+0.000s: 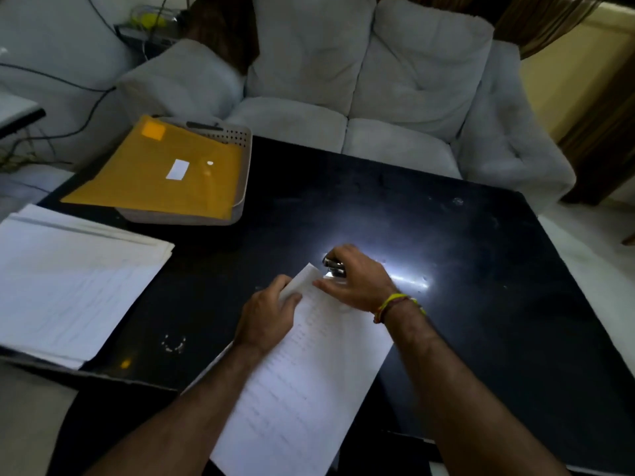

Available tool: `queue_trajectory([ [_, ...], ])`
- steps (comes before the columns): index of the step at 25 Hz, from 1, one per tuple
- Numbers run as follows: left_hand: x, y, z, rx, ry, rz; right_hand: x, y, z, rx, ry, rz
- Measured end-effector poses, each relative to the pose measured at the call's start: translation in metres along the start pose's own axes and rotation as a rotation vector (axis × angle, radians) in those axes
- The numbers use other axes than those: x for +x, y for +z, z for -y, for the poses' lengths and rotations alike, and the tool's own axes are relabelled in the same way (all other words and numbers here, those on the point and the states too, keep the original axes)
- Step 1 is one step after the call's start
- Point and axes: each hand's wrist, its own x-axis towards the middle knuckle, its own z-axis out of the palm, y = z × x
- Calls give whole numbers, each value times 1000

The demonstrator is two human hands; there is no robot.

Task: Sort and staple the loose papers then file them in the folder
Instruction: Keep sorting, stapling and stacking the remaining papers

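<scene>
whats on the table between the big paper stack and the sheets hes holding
In the head view, only bare black table lies between the paper stack and the held sheets.

A dim room. A pale grey two-seat sofa (360,84) with plump, creased cushions stands just behind a glossy black bench (481,269), whose top throws back a bright white glare near its middle. Dark cables (86,108) trail across the pale wall (51,36) on the left. At the right, brown striped curtains (598,108) hang beside a yellowish wall (577,63), above pale floor (598,255).
</scene>
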Motion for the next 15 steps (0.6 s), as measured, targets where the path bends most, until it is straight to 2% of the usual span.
queue_trajectory([
  [10,1,-2,-2,7,58,-9,29,-22,12,-98,-122,244],
  [15,1,-4,-4,-7,73,17,30,-32,19,-205,-93,319],
])
